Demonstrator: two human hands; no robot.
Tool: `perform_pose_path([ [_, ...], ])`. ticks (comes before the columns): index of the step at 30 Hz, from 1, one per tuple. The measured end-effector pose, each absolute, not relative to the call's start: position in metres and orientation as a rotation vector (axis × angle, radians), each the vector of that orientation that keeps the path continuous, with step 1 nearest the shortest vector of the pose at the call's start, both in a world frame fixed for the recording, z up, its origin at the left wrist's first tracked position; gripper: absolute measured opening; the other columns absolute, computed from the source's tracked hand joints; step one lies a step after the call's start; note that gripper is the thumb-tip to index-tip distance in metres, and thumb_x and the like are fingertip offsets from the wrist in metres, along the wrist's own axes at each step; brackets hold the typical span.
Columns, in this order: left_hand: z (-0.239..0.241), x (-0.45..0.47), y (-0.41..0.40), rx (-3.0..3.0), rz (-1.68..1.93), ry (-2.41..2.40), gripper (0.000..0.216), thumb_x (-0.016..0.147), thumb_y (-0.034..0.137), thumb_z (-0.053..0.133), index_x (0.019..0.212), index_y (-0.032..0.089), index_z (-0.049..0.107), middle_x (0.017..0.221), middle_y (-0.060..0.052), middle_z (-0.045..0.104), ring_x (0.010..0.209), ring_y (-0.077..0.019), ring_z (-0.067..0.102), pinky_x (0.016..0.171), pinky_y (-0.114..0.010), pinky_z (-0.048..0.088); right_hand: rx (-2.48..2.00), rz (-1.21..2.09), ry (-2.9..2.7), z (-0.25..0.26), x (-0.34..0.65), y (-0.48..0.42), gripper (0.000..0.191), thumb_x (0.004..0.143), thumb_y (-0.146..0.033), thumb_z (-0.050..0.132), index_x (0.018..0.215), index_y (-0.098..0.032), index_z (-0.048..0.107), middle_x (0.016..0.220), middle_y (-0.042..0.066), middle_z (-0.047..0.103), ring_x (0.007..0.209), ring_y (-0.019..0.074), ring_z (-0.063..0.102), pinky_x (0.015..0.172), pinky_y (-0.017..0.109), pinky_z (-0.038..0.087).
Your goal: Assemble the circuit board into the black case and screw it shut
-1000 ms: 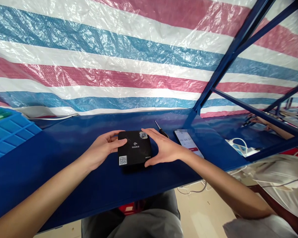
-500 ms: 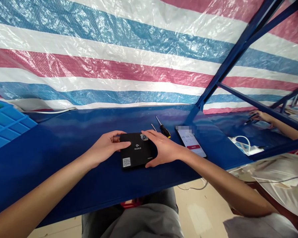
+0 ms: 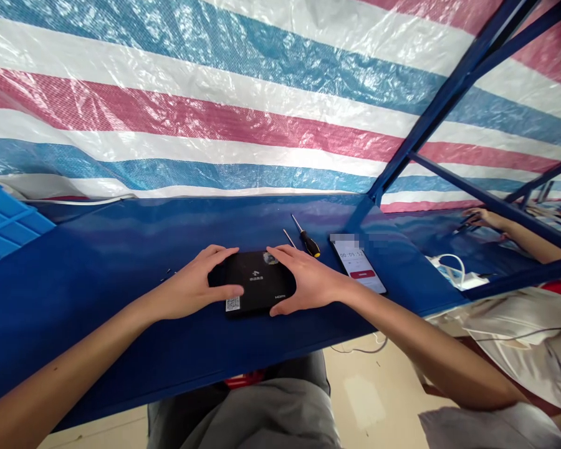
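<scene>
A flat black set-top box (image 3: 257, 288) lies on the blue table (image 3: 187, 349), with a white logo, an HDMI mark, a QR sticker at its near left corner and a worn patch at the far right. My left hand (image 3: 196, 284) grips its left side, thumb on the top near the sticker and fingers at the far left edge. Around the right side curves my right hand (image 3: 303, 277), its fingers at the far corner and its thumb at the near edge. Small dark bits, perhaps screws (image 3: 167, 273), lie beside my left hand.
Beyond my right hand lie a black-and-yellow screwdriver (image 3: 308, 242) and a second thin shaft (image 3: 288, 237). A phone (image 3: 359, 265) showing a timer is to the right. At far left stands a blue bin (image 3: 14, 218). Past the blue frame (image 3: 430, 125), another person's hand (image 3: 484, 218) works near a white power strip (image 3: 458, 274).
My left hand has shifted along the box's left side, its thumb now lower, near the QR sticker. My right hand keeps its hold. The view has moved slightly.
</scene>
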State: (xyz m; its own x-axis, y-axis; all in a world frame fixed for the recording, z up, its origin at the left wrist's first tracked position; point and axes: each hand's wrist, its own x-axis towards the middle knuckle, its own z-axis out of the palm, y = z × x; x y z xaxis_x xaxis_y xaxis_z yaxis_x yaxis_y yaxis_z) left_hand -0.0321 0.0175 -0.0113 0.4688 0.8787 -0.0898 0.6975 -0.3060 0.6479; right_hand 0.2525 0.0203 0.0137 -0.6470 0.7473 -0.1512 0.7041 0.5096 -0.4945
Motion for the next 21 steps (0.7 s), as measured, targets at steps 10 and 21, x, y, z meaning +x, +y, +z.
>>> perform_pose_path([
  [10,-0.013,-0.030,0.002,2.271,0.167,1.341,0.119,0.067,0.076,0.068,0.159,0.031,0.008,0.162,-0.010,0.021,0.146,-0.0421,0.022,0.112,-0.055,0.037,-1.313,0.819,-2.666,0.011,0.251,0.016,0.130,0.059,-0.083,0.068,0.159,-0.018,0.014,0.164,0.015,0.019,0.149,0.0405,0.021,0.119,0.056,0.028],
  [21,-0.016,-0.039,0.004,2.209,0.177,1.312,0.112,0.069,0.071,0.070,0.158,0.035,0.013,0.164,-0.008,0.018,0.146,-0.0394,0.026,0.112,-0.051,0.038,-1.256,0.960,-2.642,0.013,0.257,0.018,0.125,0.062,-0.079,0.070,0.159,-0.024,0.013,0.166,0.009,0.014,0.151,0.0383,0.019,0.121,0.053,0.028],
])
